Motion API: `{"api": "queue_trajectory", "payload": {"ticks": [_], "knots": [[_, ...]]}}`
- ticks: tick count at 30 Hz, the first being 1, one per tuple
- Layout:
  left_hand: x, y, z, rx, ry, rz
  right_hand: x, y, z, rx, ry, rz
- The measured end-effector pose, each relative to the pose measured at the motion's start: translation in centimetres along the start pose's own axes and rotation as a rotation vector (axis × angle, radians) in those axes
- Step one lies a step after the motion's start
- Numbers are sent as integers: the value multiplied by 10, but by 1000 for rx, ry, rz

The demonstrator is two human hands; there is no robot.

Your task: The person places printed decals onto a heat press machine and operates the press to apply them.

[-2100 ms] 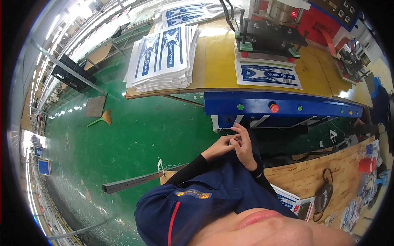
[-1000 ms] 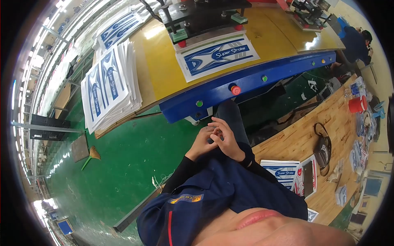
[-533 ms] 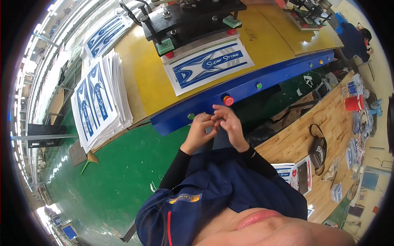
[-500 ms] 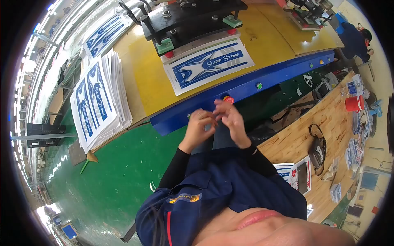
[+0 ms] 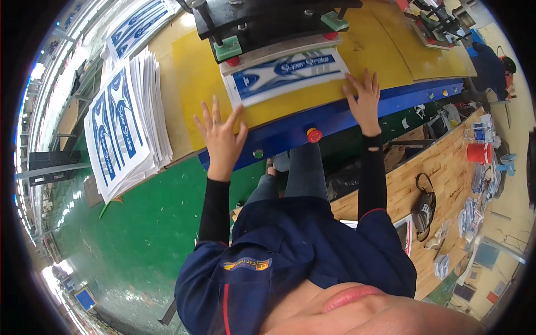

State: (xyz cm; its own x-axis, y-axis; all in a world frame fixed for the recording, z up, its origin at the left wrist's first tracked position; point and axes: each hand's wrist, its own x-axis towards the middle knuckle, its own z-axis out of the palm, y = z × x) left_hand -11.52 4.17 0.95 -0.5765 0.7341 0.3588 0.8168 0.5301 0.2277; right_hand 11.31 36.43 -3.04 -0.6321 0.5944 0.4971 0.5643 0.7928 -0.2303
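A printed sheet with blue "Super Stroke" lettering lies on the yellow table top, its back edge under the black press. My left hand is at the sheet's front left corner, fingers spread, a fingertip at or close to the paper. Over by the right end of the sheet, my right hand is spread too, its thumb and forefinger near the paper's edge. Neither hand grips anything. Red pads show under the press's green blocks.
A thick stack of printed sheets stands left, with more sheets behind it. The blue front rail carries a red button and a green button. A wooden table with a black bag is at right. Another person sits far right.
My hands were close together in front of the rail; they have parted and moved forward to opposite ends of the sheet, fingers spreading. The camera view has shifted slightly.
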Motion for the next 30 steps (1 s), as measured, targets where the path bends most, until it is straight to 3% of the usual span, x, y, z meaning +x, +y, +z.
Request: {"api": "queue_trajectory", "payload": {"ticks": [6,12,18,30], "knots": [[46,-26,27,76,13,-11,59,16,29,-9,-82,-103],[41,-31,35,-33,98,-24,58,12,32,137,-25,-48],[40,-26,25,88,57,-54,60,15,35,96,-14,-84],[40,-30,37,-21,50,-86,62,15,34,84,-37,-72]]}}
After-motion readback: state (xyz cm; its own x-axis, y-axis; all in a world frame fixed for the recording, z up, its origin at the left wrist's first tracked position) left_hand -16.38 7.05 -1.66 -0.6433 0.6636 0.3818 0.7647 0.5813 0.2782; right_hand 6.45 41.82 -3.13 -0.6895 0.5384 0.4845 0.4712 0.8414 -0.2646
